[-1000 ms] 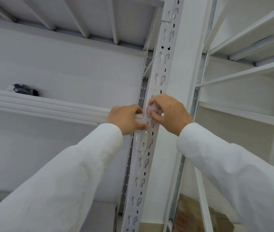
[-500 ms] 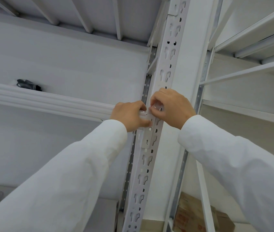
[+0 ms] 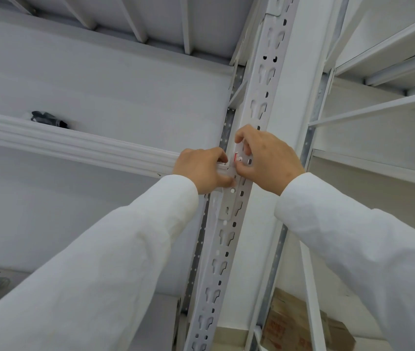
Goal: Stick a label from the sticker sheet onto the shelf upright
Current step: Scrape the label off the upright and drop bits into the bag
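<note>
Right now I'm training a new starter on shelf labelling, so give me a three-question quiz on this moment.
1. True or false: both hands are at the shelf upright.
2. Which hand pinches the label against the upright? A) left hand B) right hand C) neither
3. What lies on the shelf beam level at upper left?

Key
1. True. The left hand and right hand meet at the upright's slotted face.
2. B. The right hand's thumb and fingers close around the white label with its red mark; the left hand grips the upright's edge where the beam joins it.
3. A small dark object; too small to identify.
</note>
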### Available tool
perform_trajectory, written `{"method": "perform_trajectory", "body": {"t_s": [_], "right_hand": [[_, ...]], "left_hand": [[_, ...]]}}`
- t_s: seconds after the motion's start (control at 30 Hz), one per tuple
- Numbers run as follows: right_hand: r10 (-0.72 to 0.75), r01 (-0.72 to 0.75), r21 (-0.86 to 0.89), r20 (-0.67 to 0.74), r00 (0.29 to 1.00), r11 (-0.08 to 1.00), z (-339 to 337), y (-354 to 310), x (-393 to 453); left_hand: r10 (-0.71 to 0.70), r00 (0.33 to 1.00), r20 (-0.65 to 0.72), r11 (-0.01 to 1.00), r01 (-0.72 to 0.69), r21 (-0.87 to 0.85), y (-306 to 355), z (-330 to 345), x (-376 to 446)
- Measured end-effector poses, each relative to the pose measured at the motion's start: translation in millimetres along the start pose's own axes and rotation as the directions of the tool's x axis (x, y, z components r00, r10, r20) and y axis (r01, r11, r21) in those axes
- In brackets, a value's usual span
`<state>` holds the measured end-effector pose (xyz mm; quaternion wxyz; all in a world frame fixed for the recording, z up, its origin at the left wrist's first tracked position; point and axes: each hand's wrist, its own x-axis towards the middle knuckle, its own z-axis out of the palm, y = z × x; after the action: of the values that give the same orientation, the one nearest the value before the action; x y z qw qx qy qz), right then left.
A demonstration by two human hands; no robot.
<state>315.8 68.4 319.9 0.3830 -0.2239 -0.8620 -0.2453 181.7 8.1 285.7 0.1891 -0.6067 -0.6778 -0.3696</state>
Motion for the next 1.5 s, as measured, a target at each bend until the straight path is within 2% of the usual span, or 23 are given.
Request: {"method": "perform_trajectory", "body": {"t_s": [0.5,0.8,1.33,1.5], "right_hand": [[-0.001,-0.001,-0.127,-0.019,1.000,0.992,3.7,-12.8,-8.4],[-0.072,0.071,-0.009,-0.078,0.994,0.997,5.3,5.1,-10.8],[-0.201,0.201,-0.183,0.022,0.979,0.962,2.8,5.8,5.1],[-0.278,0.267,-0.233,-0.017,0.960,0.935,4.5,6.6,7.2]], "left_hand": [[0.017,1.000,-0.009,1.000,-0.017,0.005,1.7,-0.5,-1.2],[0.023,1.000,-0.020,1.000,-0.023,0.016,-1.9,2.8,0.4],[0.044,0.998,-0.035,0.998,-0.042,0.040,-2.6,4.2,1.0],[0.042,0.998,-0.044,0.998,-0.040,0.046,-2.1,3.3,1.5]]}}
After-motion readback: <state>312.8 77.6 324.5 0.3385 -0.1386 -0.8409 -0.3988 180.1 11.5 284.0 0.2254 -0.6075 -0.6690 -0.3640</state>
